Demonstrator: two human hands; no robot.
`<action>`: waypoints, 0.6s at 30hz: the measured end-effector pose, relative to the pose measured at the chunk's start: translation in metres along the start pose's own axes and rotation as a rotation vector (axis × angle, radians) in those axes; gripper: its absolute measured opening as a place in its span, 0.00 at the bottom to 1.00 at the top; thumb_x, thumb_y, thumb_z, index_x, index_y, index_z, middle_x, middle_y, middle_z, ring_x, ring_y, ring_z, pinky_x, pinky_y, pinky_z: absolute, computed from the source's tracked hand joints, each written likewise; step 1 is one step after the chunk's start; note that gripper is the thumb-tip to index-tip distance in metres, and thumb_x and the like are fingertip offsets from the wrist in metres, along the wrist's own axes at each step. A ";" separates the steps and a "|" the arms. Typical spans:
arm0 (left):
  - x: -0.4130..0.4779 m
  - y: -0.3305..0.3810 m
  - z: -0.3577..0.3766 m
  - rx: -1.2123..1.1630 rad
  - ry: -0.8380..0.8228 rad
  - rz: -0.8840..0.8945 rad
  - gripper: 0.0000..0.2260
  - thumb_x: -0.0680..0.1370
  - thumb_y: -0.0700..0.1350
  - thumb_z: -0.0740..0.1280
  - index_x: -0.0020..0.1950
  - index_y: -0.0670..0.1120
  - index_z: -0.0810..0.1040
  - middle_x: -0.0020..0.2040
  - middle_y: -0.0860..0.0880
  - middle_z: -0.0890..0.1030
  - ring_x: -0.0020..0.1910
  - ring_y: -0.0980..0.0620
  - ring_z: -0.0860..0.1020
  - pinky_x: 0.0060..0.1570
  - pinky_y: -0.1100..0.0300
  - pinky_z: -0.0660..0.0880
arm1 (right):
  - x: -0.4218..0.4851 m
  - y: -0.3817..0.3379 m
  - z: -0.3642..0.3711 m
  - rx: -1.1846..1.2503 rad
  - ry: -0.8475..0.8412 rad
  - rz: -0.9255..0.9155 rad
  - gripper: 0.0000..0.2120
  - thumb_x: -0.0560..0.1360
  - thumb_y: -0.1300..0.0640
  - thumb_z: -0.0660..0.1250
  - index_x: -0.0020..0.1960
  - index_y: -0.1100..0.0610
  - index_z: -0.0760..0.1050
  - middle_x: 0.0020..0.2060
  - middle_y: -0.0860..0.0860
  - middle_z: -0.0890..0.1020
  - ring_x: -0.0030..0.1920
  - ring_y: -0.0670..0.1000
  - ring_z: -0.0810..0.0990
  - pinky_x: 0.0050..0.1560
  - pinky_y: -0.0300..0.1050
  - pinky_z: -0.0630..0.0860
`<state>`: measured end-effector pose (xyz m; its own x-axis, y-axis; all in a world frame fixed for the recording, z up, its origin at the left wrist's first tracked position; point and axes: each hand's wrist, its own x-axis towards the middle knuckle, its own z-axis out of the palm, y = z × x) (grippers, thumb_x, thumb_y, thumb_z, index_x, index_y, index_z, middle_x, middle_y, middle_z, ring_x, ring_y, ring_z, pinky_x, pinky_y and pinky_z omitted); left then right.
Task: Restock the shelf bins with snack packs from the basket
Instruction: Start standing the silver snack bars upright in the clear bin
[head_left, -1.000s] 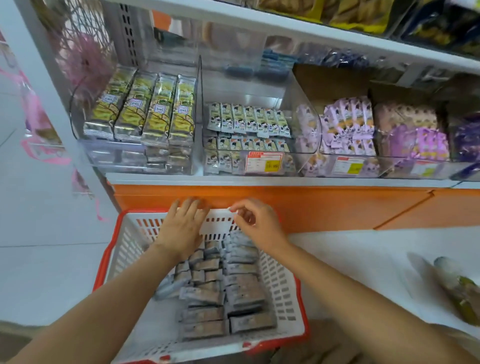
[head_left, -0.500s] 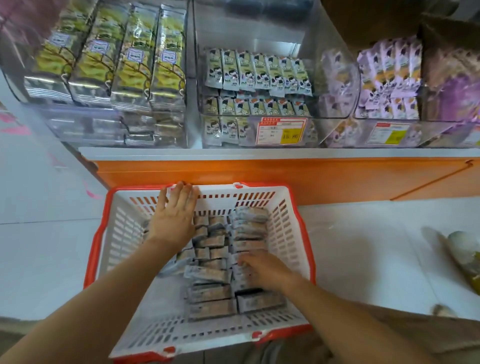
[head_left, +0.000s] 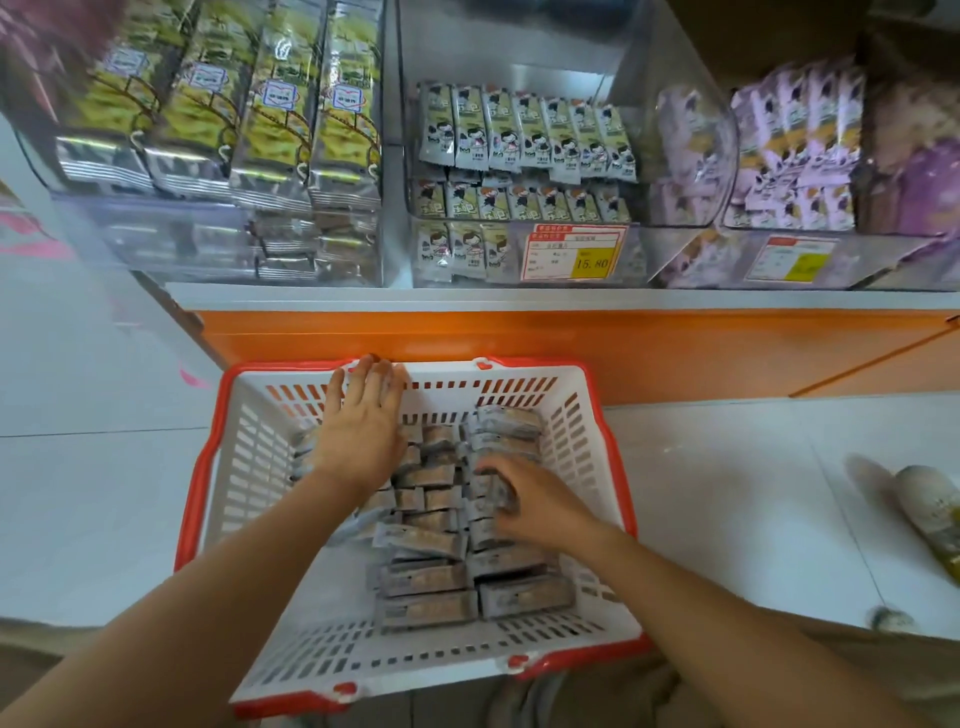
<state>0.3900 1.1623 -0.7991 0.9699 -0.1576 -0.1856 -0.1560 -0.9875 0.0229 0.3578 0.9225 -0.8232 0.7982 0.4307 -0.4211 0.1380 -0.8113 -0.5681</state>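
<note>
A white basket with a red rim (head_left: 244, 467) stands on the floor below the shelf. Several grey-brown snack packs (head_left: 431, 577) lie in rows inside it. My left hand (head_left: 361, 431) lies flat with straight fingers over the packs at the far left, its fingertips at the basket's far wall. My right hand (head_left: 530, 501) is down on the right-hand row, fingers curled around a stack of packs. Above, a clear shelf bin (head_left: 519, 249) holds small green-white packs and carries a price tag reading 15.80.
Left of that bin is a clear bin of yellow-green packs (head_left: 270, 119); to the right are bins of purple packs (head_left: 795, 145). An orange shelf base (head_left: 571, 343) runs behind the basket. A bottle-like object (head_left: 930, 514) lies on the white floor at the right.
My right hand left the basket's far rim, went down to the right row, and now curls round packs a little farther in. My left hand stayed put. The view dropped closer.
</note>
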 end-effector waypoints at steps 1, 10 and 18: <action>0.000 0.002 -0.004 -0.062 0.033 -0.003 0.30 0.80 0.52 0.61 0.79 0.45 0.55 0.77 0.41 0.57 0.77 0.40 0.51 0.75 0.43 0.46 | -0.001 -0.006 -0.009 0.073 0.057 -0.001 0.25 0.72 0.56 0.70 0.66 0.45 0.68 0.59 0.49 0.75 0.53 0.50 0.76 0.50 0.47 0.76; -0.010 0.057 -0.049 -1.226 -0.292 -0.176 0.18 0.84 0.54 0.55 0.65 0.44 0.73 0.51 0.49 0.83 0.50 0.49 0.80 0.49 0.59 0.73 | -0.033 -0.050 -0.071 0.457 0.565 -0.172 0.15 0.68 0.66 0.69 0.49 0.51 0.73 0.47 0.45 0.76 0.51 0.46 0.76 0.54 0.40 0.73; -0.015 0.075 -0.092 -1.520 0.038 -0.238 0.10 0.80 0.49 0.67 0.55 0.43 0.74 0.37 0.49 0.81 0.36 0.52 0.79 0.35 0.64 0.74 | -0.058 -0.056 -0.091 0.353 0.586 -0.306 0.11 0.72 0.57 0.72 0.51 0.53 0.74 0.48 0.46 0.78 0.49 0.48 0.77 0.51 0.47 0.75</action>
<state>0.3814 1.0904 -0.7039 0.9517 0.0227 -0.3063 0.3071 -0.0590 0.9499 0.3572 0.9070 -0.7025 0.9497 0.2554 0.1813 0.2860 -0.4714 -0.8342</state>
